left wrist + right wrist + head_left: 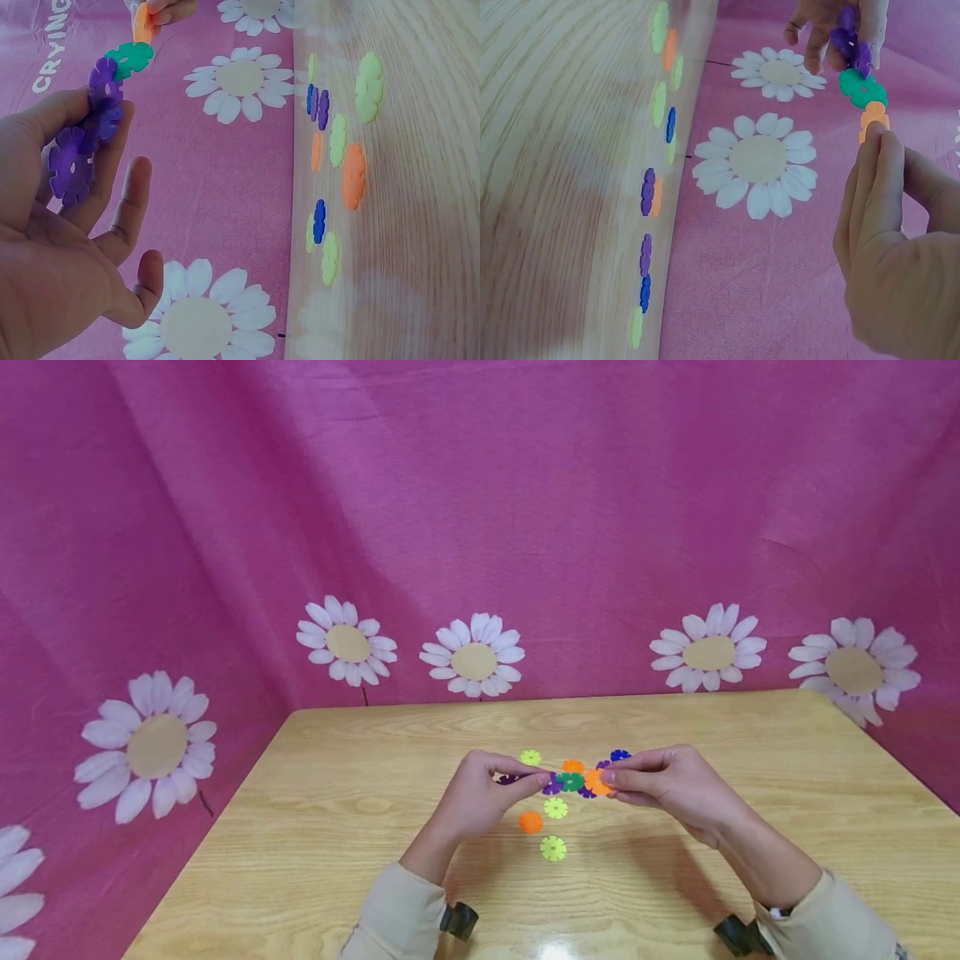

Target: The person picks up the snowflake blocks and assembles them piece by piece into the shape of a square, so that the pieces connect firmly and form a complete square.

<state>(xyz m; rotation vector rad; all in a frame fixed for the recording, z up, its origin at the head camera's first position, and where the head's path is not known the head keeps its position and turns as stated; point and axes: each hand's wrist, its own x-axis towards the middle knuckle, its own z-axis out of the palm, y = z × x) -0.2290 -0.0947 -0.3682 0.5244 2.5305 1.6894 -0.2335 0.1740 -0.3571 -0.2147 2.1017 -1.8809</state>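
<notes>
Both hands hold a short chain of interlocking snowflake discs above the table. My left hand (480, 797) pinches its purple end between thumb and finger; several purple discs (71, 166) are linked there, and the other fingers are spread apart. A green disc (570, 782) joins on in the middle of the chain, with bare space around it between the two hands. At the other end, an orange disc (874, 120) is slotted to the green one, and my right hand (686, 785) pinches it with thumb and fingertips, covering part of it.
Loose discs lie flat on the wooden table (337, 827): yellow-green ones (553, 848), an orange one (531, 822), a blue one (620, 755) and several more partly behind the hands. A pink cloth (570, 527) with white flowers hangs along the table's back and left.
</notes>
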